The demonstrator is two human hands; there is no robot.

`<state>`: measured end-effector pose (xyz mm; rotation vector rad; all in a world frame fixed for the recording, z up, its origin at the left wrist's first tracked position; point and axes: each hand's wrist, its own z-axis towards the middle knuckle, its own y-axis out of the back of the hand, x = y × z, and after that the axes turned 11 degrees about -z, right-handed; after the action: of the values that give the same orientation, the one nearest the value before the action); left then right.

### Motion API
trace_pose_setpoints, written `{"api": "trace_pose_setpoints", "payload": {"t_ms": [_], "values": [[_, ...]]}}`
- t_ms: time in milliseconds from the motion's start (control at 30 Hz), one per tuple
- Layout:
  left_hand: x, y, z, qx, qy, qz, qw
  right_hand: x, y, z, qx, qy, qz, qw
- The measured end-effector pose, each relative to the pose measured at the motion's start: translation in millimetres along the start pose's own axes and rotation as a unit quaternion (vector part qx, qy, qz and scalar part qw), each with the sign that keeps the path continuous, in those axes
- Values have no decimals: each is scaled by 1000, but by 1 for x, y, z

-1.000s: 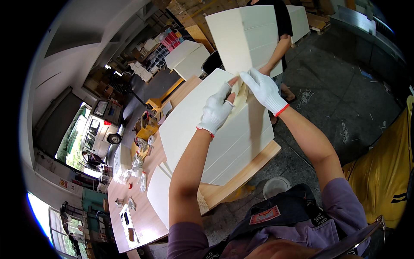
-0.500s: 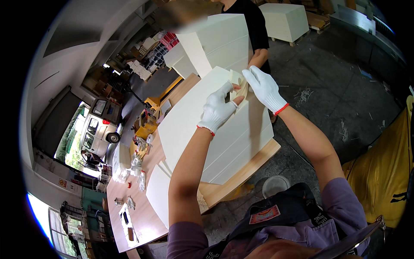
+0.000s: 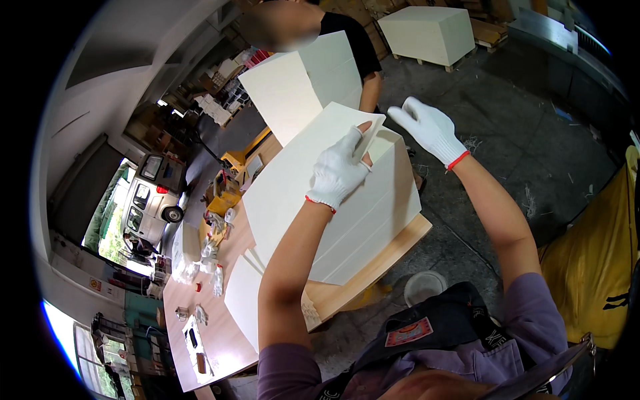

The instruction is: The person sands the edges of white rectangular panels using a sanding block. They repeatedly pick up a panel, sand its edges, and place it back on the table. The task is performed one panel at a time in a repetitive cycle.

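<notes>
A tall stack of large white paper sheets (image 3: 287, 180) stands in front of me on a wooden board. At its far right corner, my left hand (image 3: 339, 168) grips a lifted bundle of sheets (image 3: 375, 128), thumb and forefinger on either side of its edge. A gap shows between this bundle and the sheets below. My right hand (image 3: 427, 127) is in the air just right of that corner, touching nothing, its thumb apart from the fingers. Both hands wear white knitted gloves with red cuffs; the left thumb and forefinger tips are bare.
Across from me a person in a black top (image 3: 357, 40) stands by another white stack (image 3: 287, 87). The wooden table (image 3: 220, 300) holds gloves and small items on the left. A white bucket (image 3: 425, 287) sits on the floor near me, and a yellow cover (image 3: 587, 267) hangs at right.
My right hand has moved right, away from the corner. The sheet bundle in my left hand now stands raised. The other person and the far stack have shifted left.
</notes>
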<state>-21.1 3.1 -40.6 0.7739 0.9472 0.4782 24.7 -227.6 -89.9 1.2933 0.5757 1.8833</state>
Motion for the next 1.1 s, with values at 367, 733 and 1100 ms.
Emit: {"api": "trace_pose_setpoints", "payload": {"t_ms": [367,733,1100], "values": [[14,-4,23,-4,5,107,994,-2,-5,-4,1,193,-159,968],[19,0,17,43,32,-24,998,20,-10,4,27,163,26,986],[21,1,17,63,36,-117,990,16,-35,-4,-4,31,181,983]]}}
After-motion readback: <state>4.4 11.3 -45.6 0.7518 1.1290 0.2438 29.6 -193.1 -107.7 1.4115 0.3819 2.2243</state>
